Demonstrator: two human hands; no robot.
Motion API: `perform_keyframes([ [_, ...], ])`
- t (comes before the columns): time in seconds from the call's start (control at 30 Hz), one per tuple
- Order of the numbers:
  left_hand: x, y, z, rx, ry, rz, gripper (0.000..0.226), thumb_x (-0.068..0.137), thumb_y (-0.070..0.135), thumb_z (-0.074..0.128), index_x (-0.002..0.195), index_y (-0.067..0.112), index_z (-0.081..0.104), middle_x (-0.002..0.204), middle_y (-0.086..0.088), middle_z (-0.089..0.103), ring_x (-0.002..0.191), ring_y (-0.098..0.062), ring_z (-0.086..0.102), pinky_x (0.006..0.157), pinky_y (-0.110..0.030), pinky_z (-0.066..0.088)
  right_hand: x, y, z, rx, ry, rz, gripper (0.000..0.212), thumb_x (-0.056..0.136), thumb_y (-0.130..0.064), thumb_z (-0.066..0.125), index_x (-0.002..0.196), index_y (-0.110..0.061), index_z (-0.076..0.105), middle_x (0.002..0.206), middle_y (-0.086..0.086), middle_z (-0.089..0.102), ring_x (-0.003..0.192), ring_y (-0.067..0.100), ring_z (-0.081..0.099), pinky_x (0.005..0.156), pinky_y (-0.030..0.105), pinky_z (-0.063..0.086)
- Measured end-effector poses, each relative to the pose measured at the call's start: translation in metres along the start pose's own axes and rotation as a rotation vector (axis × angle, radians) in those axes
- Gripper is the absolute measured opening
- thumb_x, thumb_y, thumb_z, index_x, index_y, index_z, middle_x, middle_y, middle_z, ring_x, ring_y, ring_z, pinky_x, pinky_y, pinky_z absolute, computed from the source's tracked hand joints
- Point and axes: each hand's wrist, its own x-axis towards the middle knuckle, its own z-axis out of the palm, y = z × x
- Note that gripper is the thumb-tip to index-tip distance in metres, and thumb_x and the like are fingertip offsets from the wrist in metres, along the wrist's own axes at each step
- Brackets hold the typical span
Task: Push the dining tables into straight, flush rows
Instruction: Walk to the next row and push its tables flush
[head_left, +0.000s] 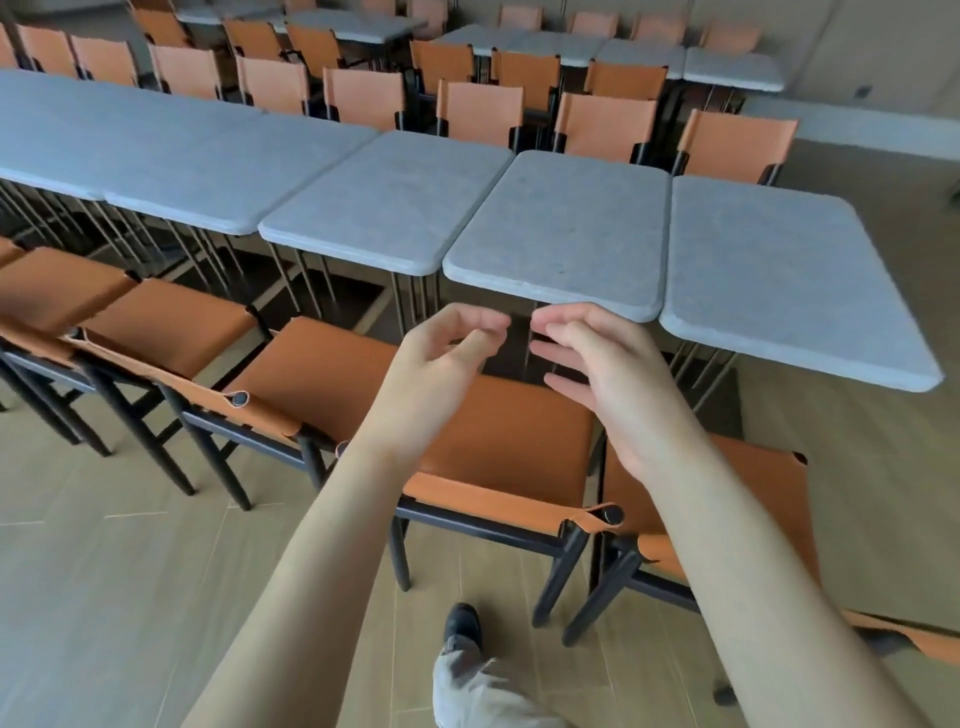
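A row of grey stone-topped dining tables runs from the far left to the right. The nearest table (566, 228) stands straight ahead, with a neighbour (395, 197) to its left and the end table (779, 275) to its right, whose front edge sticks out nearer to me than the others. My left hand (441, 369) and my right hand (597, 374) hover side by side just short of the nearest table's front edge, above an orange chair seat (509, 441). Both hands have loosely curled fingers, hold nothing and touch nothing.
Orange chairs with black frames line my side of the row (171, 332) and the far side (608, 124). Another chair (753, 499) stands at my right. More table rows (639, 52) fill the back. My foot (462, 626) is on the wooden floor.
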Motion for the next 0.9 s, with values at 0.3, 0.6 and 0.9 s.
perform_keyframes([
  [0.3, 0.146, -0.017, -0.069, 0.072, 0.015, -0.091, 0.019, 0.103, 0.024, 0.054, 0.107, 0.026, 0.072, 0.114, 0.011, 0.072, 0.111, -0.004, 0.066, 0.107, -0.043, 0.049, 0.152, -0.005, 0.056, 0.156, 0.036, 0.109, 0.019, 0.100, -0.020, 0.055, 0.103, -0.020, 0.074, 0.119, -0.011, 0.071, 0.106, 0.005, 0.070, 0.102, 0.040, 0.054],
  [0.6, 0.245, -0.035, -0.144, 0.069, 0.113, -0.154, 0.016, 0.102, 0.023, 0.057, 0.106, 0.023, 0.073, 0.109, 0.010, 0.074, 0.111, -0.008, 0.067, 0.108, -0.042, 0.048, 0.272, -0.010, 0.133, 0.150, -0.063, 0.173, 0.018, 0.100, -0.023, 0.056, 0.106, -0.021, 0.073, 0.118, -0.009, 0.072, 0.106, 0.004, 0.070, 0.100, 0.037, 0.055],
  [0.9, 0.279, -0.060, -0.232, 0.049, 0.084, -0.145, 0.018, 0.103, 0.025, 0.055, 0.111, 0.023, 0.071, 0.112, 0.007, 0.073, 0.108, -0.007, 0.069, 0.109, -0.044, 0.047, 0.309, -0.006, 0.234, 0.091, -0.080, 0.193, 0.019, 0.100, -0.022, 0.055, 0.102, -0.022, 0.074, 0.116, -0.010, 0.072, 0.104, 0.004, 0.070, 0.100, 0.039, 0.055],
])
